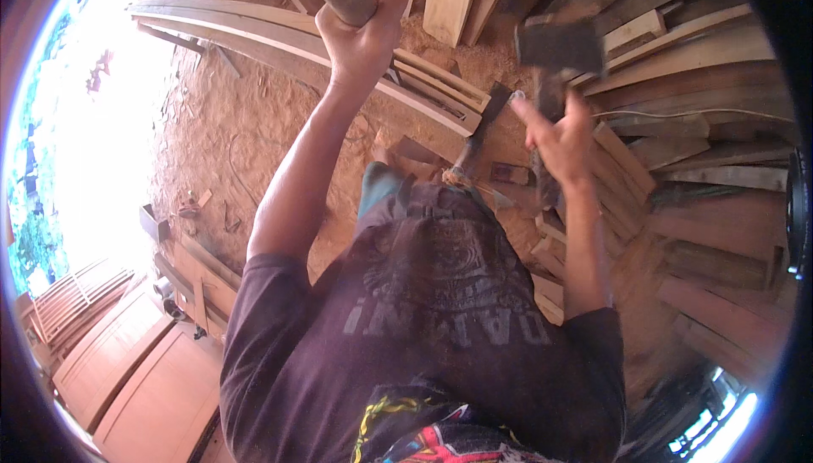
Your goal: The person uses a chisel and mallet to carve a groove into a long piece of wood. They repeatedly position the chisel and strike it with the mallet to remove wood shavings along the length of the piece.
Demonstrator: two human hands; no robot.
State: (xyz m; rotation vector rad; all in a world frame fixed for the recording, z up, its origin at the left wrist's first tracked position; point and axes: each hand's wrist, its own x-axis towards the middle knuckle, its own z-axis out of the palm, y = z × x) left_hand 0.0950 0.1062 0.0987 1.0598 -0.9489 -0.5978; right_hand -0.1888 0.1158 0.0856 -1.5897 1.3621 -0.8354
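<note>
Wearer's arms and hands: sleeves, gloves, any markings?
Dark, short T-shirt sleeves end on the upper arms; both forearms are bare. No glove, watch or wristband shows on the left hand or right hand. A small whitish patch sits at one right fingertip, too blurred to identify. No cables on either arm.
</note>
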